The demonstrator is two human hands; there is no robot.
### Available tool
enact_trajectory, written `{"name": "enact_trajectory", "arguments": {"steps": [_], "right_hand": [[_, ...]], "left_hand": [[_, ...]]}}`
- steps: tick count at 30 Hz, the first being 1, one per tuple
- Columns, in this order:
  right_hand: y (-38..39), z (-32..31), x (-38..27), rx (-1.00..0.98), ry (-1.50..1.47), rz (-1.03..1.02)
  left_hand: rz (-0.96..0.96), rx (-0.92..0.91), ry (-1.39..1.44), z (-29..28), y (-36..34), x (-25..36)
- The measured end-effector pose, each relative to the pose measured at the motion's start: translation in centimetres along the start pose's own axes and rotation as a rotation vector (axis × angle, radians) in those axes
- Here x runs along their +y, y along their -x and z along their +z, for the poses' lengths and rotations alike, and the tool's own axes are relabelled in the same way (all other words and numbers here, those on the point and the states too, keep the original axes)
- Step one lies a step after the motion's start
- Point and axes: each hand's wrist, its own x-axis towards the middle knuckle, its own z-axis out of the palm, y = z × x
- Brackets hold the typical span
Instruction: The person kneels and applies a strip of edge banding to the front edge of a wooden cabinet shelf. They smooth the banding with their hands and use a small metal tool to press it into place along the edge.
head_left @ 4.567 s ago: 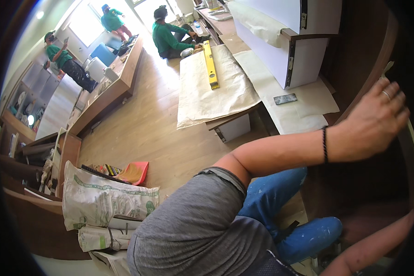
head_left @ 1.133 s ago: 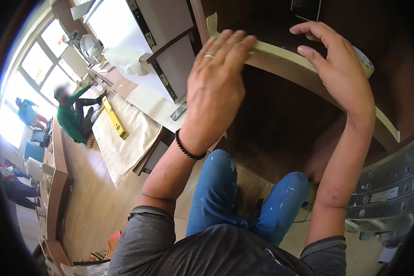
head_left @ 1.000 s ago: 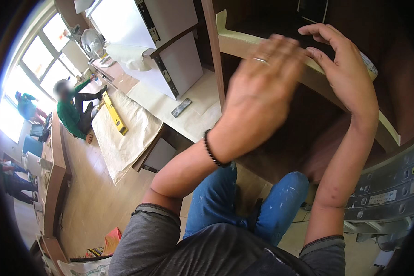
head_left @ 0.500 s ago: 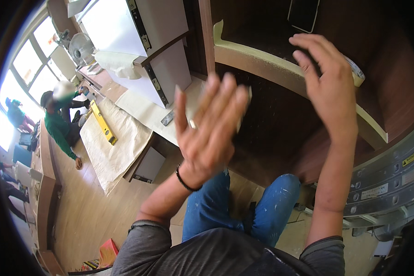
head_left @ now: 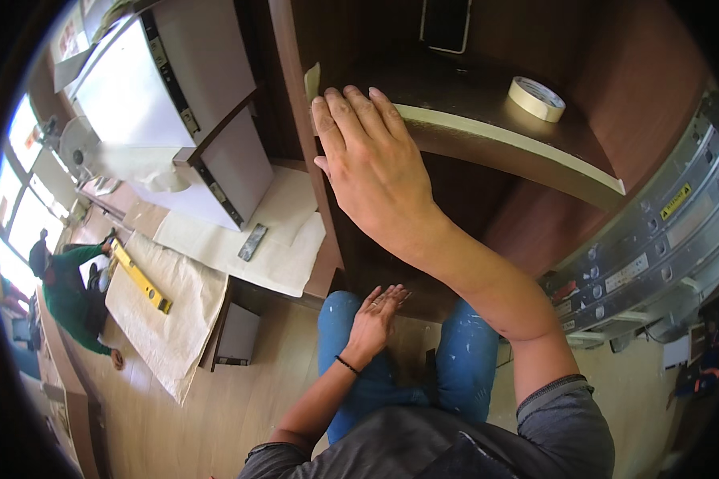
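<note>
My right hand (head_left: 375,164) lies with its fingers stretched out and close together over the left end of the shelf's front edge. From under it a strip of pale masking tape (head_left: 511,142) runs rightward along that edge; a loose tape end sticks up beyond my fingertips. What the palm covers is hidden. On the dark brown shelf (head_left: 471,84) sits a roll of masking tape (head_left: 537,100), and farther back stands a dark rectangular thing with a light rim (head_left: 446,24). My left hand (head_left: 373,323), wearing a black bracelet, is low by my left knee, fingers extended and empty.
Left of the cabinet stand white drawer boxes (head_left: 208,172) with metal runners. A small grey block (head_left: 252,242) and a yellow spirit level (head_left: 140,275) lie on sheeting. A co-worker in green (head_left: 76,299) crouches at far left. A folded metal ladder (head_left: 639,255) leans at right.
My right hand has moved left onto the taped shelf edge, uncovering the tape roll. My left hand has dropped from in front of the cabinet to my knee. The view has shifted right.
</note>
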Motion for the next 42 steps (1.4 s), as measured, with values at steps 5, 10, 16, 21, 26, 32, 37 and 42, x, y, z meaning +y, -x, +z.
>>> {"name": "enact_trajectory", "arguments": {"steps": [5,10,16,21,26,32,37,42], "right_hand": [[3.9,-4.6,3.7,0.026,0.024,0.115],[8.8,-9.5,8.7,0.091,0.157,0.15],[11.8,-13.2,11.5,0.118,0.25,0.201],[11.6,-12.8,10.9,0.121,0.304,0.207],[9.5,-10.3,8.9,0.104,0.228,0.168],[10.3,-10.9,10.2,0.13,0.214,0.152],[12.5,-13.4,12.0,0.135,0.256,0.21],[13.2,-14.7,13.1,0.104,0.329,0.233]], "left_hand": [[-0.034,0.047,0.001,-0.5,0.0,0.4],[-0.028,0.014,0.011,0.0,-0.4,0.5],[-0.093,-0.014,0.052,-0.5,-0.5,0.6],[-0.079,-0.002,0.026,-0.2,-0.7,0.8],[-0.067,-0.006,0.023,-0.2,-0.6,0.5],[-0.072,-0.013,0.008,-0.4,-0.6,0.6],[-0.075,-0.017,0.012,-0.6,-0.7,1.0],[-0.068,-0.027,0.009,-0.4,-0.7,1.0]]}}
